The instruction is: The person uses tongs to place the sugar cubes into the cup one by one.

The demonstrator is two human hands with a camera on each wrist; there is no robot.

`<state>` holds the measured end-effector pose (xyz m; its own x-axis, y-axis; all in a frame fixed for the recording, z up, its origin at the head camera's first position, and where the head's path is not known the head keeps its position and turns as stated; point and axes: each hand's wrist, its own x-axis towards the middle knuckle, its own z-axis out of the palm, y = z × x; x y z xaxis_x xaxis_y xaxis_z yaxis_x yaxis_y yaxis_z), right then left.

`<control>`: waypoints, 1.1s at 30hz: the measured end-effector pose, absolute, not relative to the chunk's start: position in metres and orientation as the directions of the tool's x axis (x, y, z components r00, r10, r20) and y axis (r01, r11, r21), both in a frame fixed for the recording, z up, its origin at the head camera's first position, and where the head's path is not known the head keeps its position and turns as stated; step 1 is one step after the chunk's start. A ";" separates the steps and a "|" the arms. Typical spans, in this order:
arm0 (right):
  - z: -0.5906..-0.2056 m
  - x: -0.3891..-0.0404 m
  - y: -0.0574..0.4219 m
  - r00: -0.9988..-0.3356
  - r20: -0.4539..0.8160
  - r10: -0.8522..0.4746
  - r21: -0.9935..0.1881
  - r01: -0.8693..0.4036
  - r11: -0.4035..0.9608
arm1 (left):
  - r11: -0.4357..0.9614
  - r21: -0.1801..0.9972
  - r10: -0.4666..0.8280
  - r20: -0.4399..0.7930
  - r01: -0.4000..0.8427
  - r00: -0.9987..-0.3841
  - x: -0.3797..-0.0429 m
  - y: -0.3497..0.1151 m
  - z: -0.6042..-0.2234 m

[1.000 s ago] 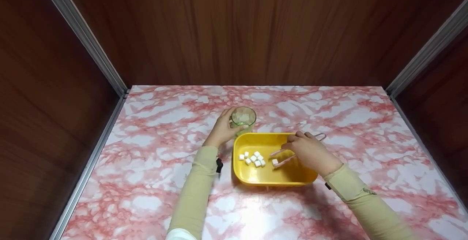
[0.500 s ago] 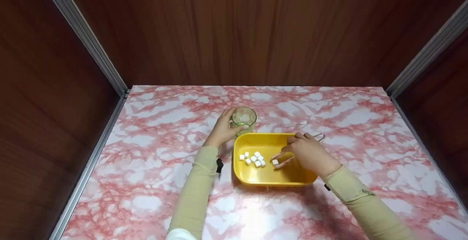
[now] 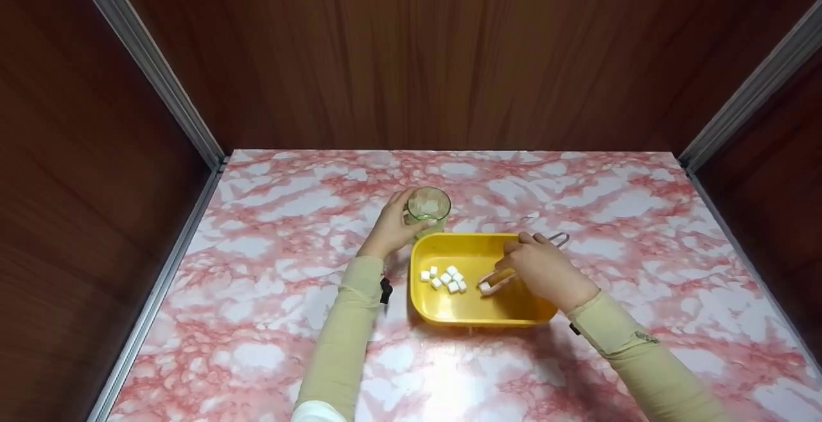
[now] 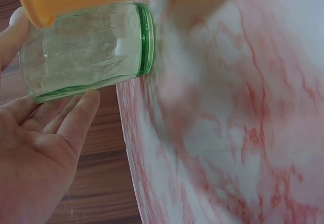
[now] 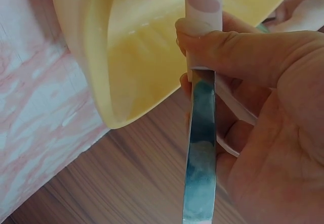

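- At the far left of the head view, a dark wood panel (image 3: pixel 77 184) met a grey metal rail (image 3: pixel 154 65), and the red-and-white marbled table (image 3: pixel 257 248) spread out from there.
- A pale yellow-green sleeve (image 3: pixel 340 338) rose from the bottom edge, left of centre, with a small black piece (image 3: pixel 385 291) at its wrist.
- The left hand (image 3: pixel 392 229), near the middle of the frame, held a clear green glass (image 3: pixel 429 211). Its thumb lay along the near side and its fingers on the far left side, spaced by the glass's width (the left wrist view showed the fingertips against the wall).
- The glass lay between that thumb and those fingers, standing upright on the table just behind the basin's upper left corner.
- The yellow basin (image 3: pixel 449 313) sat just below and right of centre, with a group of small white cubes (image 3: pixel 453 286) in its left half, apart from both hands' fingers.
- To their right, a lone white cube (image 3: pixel 484 288) lay between the tips of the tongs (image 5: pixel 201 143), well ahead of the right fingers (whether it was firmly gripped, I could not tell).
- The right hand (image 3: pixel 549 274), over the basin's right end, pinched the tongs between thumb and fingers, and their bent end stuck out behind the hand.
- A matching right sleeve (image 3: pixel 648 358) ran to the lower right.
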<state>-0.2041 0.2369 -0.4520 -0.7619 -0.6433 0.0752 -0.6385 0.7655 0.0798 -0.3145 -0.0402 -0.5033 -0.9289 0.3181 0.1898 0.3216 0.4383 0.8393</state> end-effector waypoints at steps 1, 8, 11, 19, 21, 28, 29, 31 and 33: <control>-0.452 -0.204 0.237 -0.761 0.078 -0.644 0.080 -0.639 0.765 | 0.434 0.842 0.318 0.190 0.321 -0.929 -0.315 -0.040 -0.504; -0.452 -0.206 0.237 -0.756 0.086 -0.649 0.078 -0.644 0.761 | 0.440 0.838 0.318 0.191 0.323 -0.929 -0.315 -0.040 -0.503; -0.452 -0.206 0.237 -0.751 0.097 -0.654 0.083 -0.648 0.757 | 0.434 0.842 0.320 0.187 0.319 -0.929 -0.315 -0.040 -0.502; -0.454 -0.206 0.238 -0.751 0.106 -0.652 0.077 -0.647 0.759 | 0.420 0.849 0.322 0.190 0.320 -0.928 -0.314 -0.039 -0.502; -0.454 -0.206 0.238 -0.755 0.103 -0.648 0.075 -0.643 0.762 | 0.421 0.848 0.321 0.195 0.324 -0.927 -0.314 -0.039 -0.502; -0.453 -0.206 0.237 -0.759 0.096 -0.643 0.085 -0.638 0.765 | 0.436 0.837 0.323 0.199 0.332 -0.925 -0.315 -0.040 -0.503; -0.454 -0.206 0.237 -0.760 0.095 -0.643 0.087 -0.638 0.766 | 0.437 0.835 0.323 0.200 0.334 -0.925 -0.315 -0.040 -0.503; -0.454 -0.206 0.237 -0.761 0.097 -0.642 0.085 -0.636 0.767 | 0.437 0.833 0.325 0.205 0.339 -0.923 -0.315 -0.040 -0.503; -0.454 -0.206 0.237 -0.762 0.098 -0.640 0.084 -0.634 0.769 | 0.438 0.832 0.326 0.207 0.342 -0.922 -0.315 -0.040 -0.503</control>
<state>-0.2061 0.2372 -0.4539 -0.7623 -0.6398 0.0977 -0.6343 0.7685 0.0838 -0.3148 -0.0399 -0.5027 -0.9223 0.3261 0.2073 0.3417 0.4376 0.8317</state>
